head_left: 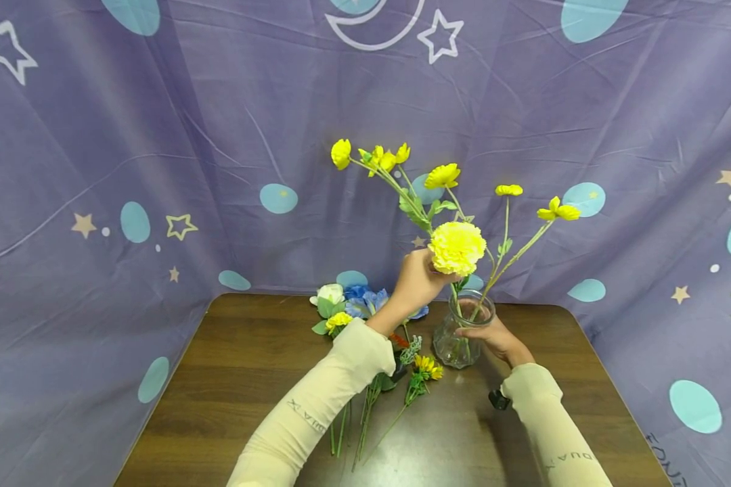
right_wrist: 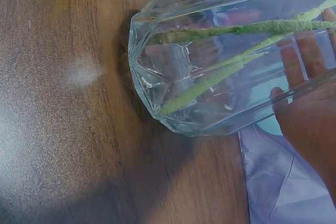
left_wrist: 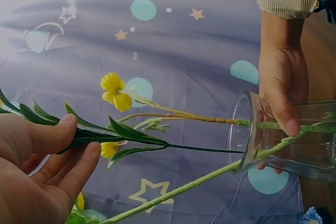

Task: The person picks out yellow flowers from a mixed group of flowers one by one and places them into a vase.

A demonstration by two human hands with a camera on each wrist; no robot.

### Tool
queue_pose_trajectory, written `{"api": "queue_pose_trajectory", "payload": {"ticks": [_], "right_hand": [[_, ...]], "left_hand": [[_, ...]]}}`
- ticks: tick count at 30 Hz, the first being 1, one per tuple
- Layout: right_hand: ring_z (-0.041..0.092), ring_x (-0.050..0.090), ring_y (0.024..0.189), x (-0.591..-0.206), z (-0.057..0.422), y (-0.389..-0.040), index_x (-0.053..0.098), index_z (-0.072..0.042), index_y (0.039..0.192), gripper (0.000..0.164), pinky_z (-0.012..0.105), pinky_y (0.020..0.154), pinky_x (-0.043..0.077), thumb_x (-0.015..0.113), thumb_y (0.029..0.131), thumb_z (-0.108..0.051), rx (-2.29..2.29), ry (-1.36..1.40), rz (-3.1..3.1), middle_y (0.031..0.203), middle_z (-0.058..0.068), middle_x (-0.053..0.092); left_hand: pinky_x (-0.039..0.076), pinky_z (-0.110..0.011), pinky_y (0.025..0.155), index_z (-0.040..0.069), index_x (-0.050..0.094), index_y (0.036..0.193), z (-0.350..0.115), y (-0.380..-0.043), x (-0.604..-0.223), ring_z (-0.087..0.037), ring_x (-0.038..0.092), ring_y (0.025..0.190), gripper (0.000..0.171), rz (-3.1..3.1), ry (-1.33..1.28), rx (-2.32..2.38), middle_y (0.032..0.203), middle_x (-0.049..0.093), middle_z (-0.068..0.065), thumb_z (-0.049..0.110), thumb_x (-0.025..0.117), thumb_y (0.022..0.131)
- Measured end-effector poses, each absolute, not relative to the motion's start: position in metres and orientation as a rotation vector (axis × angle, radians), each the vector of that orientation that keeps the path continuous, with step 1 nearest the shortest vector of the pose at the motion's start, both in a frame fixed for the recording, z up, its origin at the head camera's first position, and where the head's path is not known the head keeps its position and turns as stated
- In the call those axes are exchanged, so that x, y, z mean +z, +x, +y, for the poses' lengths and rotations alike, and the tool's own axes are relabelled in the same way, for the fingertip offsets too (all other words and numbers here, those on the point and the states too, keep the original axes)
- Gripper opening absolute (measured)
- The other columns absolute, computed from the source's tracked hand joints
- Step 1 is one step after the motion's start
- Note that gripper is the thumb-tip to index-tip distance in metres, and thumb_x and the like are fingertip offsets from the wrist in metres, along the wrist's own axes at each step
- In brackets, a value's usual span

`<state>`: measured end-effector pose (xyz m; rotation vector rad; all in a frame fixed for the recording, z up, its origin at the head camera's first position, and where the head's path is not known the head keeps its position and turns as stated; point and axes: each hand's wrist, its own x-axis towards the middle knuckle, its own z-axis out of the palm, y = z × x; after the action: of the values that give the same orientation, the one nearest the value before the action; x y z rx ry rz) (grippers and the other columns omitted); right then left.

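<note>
My left hand pinches a leafy dark green stem between thumb and fingers. A full, round yellow carnation tops that stem. Its thin lower end reaches the mouth of a clear glass vase. Around the vase's side, just below the rim, my right hand holds it with thumb and fingers. Two thicker green stems cross inside the glass and bear small yellow blossoms, spreading left and right above. In the right wrist view, the faceted base sits against the wooden tabletop.
Left of the vase on the brown table lie a white rose, blue flowers, a small yellow bloom and a yellow-orange sunflower. A purple patterned curtain hangs right behind the table's back edge.
</note>
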<state>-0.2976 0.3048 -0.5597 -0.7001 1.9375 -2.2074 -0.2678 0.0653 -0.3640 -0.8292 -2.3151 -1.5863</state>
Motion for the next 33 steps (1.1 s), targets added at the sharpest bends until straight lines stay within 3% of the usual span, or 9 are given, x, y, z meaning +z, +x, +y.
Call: {"api": "queue_pose_trajectory", "payload": {"ticks": [17,26,33], "right_hand": [[0.010,0.065,0.108,-0.559,0.304,-0.296,0.060,-0.014,0.130,0.065,0.026,0.087,0.057,0.064,0.080,0.027,-2.226,-0.641,1.934,0.124,-0.003,0.064],[0.011,0.065,0.105,-0.560,0.305,-0.296,0.058,-0.009,0.130,0.061,0.027,0.087,0.057,0.063,0.080,0.026,-2.221,-0.602,1.958,0.123,0.001,0.062],[0.010,0.065,0.103,-0.559,0.303,-0.295,0.056,-0.004,0.126,0.056,0.026,0.086,0.056,0.066,0.079,0.025,-2.206,-0.545,2.000,0.118,0.001,0.064]], "left_hand": [[0.058,-0.022,0.076,0.004,0.076,0.110,0.078,-0.282,-0.370,-0.017,0.074,0.087,0.026,-2.461,-0.873,-1.516,0.097,0.077,-0.009,0.010,0.084,0.086],[0.057,-0.025,0.073,0.004,0.077,0.096,0.085,-0.288,-0.379,-0.016,0.072,0.080,0.018,-2.560,-0.812,-1.435,0.087,0.076,-0.007,0.012,0.086,0.084],[0.058,-0.027,0.077,0.004,0.076,0.099,0.088,-0.292,-0.386,-0.019,0.073,0.085,0.023,-2.665,-0.780,-1.323,0.089,0.077,-0.007,0.015,0.088,0.083]]}}
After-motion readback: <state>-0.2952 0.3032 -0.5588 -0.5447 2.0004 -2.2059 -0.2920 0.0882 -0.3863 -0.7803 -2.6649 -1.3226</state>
